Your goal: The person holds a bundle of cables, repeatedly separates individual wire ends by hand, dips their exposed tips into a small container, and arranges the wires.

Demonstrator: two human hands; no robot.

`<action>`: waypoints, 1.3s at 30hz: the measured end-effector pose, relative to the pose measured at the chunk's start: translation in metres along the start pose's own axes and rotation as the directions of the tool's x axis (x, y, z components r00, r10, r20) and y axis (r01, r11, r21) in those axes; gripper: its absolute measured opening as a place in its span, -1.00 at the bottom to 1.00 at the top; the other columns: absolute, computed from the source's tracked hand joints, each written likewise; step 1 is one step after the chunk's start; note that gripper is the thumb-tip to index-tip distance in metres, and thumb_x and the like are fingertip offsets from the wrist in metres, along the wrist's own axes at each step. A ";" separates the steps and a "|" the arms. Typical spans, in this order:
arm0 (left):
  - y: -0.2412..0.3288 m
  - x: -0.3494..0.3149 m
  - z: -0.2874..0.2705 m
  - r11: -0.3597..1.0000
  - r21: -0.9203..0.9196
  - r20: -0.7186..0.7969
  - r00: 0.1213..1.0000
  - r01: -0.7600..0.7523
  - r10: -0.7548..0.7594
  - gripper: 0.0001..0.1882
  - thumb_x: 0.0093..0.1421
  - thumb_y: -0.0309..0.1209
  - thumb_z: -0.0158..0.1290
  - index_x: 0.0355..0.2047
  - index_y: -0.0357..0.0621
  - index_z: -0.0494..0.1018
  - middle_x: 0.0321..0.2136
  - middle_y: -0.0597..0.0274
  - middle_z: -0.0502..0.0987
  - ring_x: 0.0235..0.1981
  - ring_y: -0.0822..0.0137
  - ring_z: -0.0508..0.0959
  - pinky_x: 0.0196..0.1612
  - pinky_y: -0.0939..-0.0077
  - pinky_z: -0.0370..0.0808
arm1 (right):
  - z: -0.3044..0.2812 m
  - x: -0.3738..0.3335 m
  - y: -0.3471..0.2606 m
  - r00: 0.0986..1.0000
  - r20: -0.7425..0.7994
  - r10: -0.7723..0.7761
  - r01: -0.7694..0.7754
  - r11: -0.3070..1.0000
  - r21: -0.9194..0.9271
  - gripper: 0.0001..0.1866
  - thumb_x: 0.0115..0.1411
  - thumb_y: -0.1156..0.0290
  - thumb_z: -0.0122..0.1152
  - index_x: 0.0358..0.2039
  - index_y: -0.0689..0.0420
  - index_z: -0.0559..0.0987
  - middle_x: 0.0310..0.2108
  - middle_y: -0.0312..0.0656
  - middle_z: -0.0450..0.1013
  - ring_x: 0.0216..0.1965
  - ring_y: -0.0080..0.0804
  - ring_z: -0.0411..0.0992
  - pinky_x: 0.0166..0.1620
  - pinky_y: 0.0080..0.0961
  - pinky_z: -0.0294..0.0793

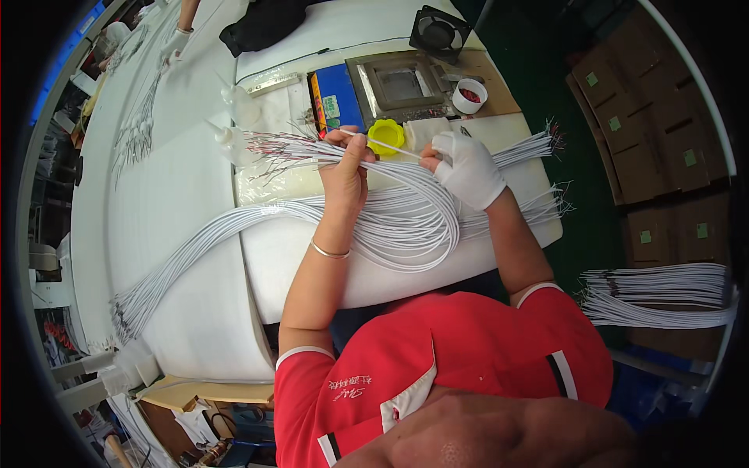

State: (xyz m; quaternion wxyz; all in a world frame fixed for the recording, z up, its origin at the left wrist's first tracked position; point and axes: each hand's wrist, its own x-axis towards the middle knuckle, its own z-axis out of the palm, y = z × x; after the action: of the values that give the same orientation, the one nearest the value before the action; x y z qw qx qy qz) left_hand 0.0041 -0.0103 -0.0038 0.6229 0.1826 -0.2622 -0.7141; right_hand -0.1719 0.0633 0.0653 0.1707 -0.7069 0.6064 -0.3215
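My left hand (pixel 346 173) is closed around a bundle of thin white cables (pixel 413 181), near their stripped ends with reddish-brown wires (pixel 269 148). The bundle curves right from my fist and bends back in a wide loop on the table. My right hand (pixel 468 168), in a white glove with bare fingertips, pinches a single white cable (pixel 394 148) that stretches across from the left hand. Beneath both hands, a longer bundle of white cables (pixel 226 224) runs toward the lower left. More cable ends (pixel 538 144) lie to the right of my gloved hand.
Beyond my hands are a yellow scalloped dish (pixel 386 136), a white cup with red bits (pixel 470 96), a metal frame (pixel 399 83), a blue box (pixel 337 95) and a black fan (pixel 439 33). At far left, a co-worker's gloved hand (pixel 175 44) touches cables. Cartons (pixel 644 117) stand right.
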 end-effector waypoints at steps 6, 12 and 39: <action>0.003 -0.003 0.002 0.958 0.287 0.061 0.997 0.023 -0.042 -0.86 0.04 -0.51 0.13 -0.38 -0.27 0.43 -0.58 0.24 0.46 -0.60 0.46 0.44 -0.48 0.66 0.40 | 0.001 0.008 -0.016 0.999 0.048 0.022 -0.020 0.999 -0.046 -0.87 -0.03 0.40 0.17 -0.49 0.19 0.50 -0.51 -0.08 0.41 -0.45 -0.14 0.41 -0.37 -0.38 0.36; 0.003 -0.005 0.009 0.972 0.194 0.080 0.990 -0.131 0.117 -0.70 0.04 -0.55 0.11 -0.19 -0.30 0.36 -0.47 0.24 0.44 -0.60 0.48 0.41 -0.46 0.65 0.41 | 0.019 0.021 -0.016 0.995 -0.079 -0.064 0.066 0.998 0.024 -0.85 0.00 0.38 0.15 -0.49 0.20 0.52 -0.54 -0.06 0.43 -0.47 -0.17 0.42 -0.39 -0.39 0.35; -0.004 -0.002 0.008 0.942 0.333 0.147 0.984 0.041 -0.095 -0.90 0.06 -0.53 0.09 -0.40 -0.28 0.43 -0.56 0.21 0.49 -0.62 0.53 0.40 -0.50 0.71 0.36 | 0.033 0.054 -0.007 0.991 0.031 0.128 -0.110 0.682 0.723 -0.88 -0.03 0.51 0.18 -0.51 0.32 0.53 -0.57 -0.22 0.47 -0.52 -0.58 0.39 -0.43 -0.65 0.38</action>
State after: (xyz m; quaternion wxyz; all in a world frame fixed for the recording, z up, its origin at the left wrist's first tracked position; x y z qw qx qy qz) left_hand -0.0029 -0.0066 -0.0002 0.5353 0.2343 -0.4204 -0.6941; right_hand -0.1418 0.0077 0.0589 0.4489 -0.5380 0.4774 -0.5302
